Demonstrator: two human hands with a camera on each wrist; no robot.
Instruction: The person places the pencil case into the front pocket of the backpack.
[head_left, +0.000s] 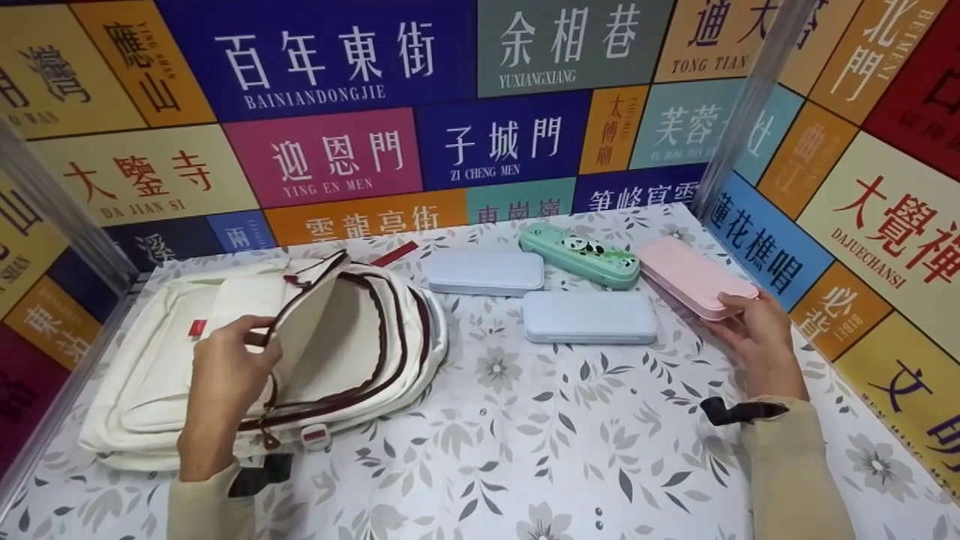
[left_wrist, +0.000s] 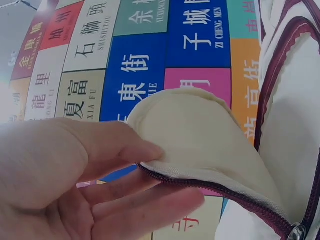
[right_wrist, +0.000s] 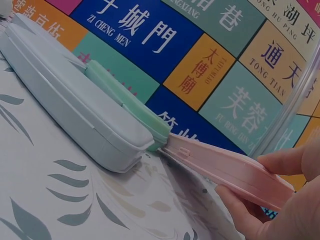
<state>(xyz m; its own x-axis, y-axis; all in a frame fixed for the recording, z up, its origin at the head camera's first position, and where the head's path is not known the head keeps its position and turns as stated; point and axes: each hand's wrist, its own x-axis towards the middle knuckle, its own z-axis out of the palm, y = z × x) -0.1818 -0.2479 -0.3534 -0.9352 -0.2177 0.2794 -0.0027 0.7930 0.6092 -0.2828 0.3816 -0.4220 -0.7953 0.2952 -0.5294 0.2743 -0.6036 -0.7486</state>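
A cream backpack (head_left: pixel 172 375) with dark red zips lies on the table at the left. My left hand (head_left: pixel 229 367) pinches the zipped edge of its front pocket flap (left_wrist: pixel 190 135) and holds it lifted, so the pocket gapes toward the right. At the right, my right hand (head_left: pixel 761 337) grips the near end of a pink pencil case (head_left: pixel 694 277) between thumb and fingers. In the right wrist view that end of the pink case (right_wrist: pixel 230 170) is tilted up off the table, its far end close to a green case.
A green pencil case (head_left: pixel 581 255) with pandas lies left of the pink one. Two pale blue pencil cases (head_left: pixel 487 270) lie nearer the backpack, one in front of the other. A dark red strip (head_left: pixel 395 253) lies behind the bag. Sign-printed walls (head_left: pixel 337 157) enclose the flowered tabletop (head_left: pixel 450 450).
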